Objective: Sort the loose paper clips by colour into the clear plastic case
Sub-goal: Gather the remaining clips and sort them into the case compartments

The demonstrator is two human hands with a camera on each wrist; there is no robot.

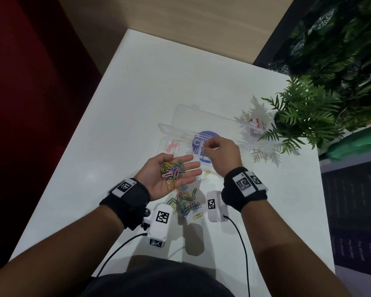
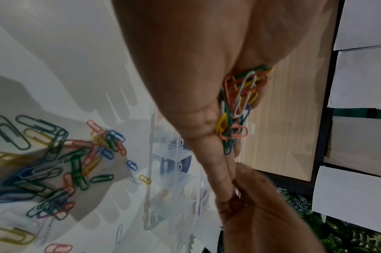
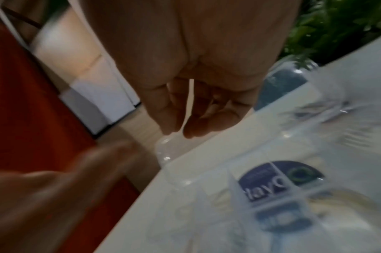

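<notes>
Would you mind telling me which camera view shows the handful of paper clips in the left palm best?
The head view: the handful of paper clips lies fully visible on the upturned left hand. The left wrist view shows the clips edge-on behind the palm, partly hidden. The right wrist view shows only a blurred hand, no clips.

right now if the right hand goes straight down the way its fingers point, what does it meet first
Most likely the clear plastic case, around its blue-label compartment; the right hand pinches a white paper clip above it. Depth is unclear.
</notes>
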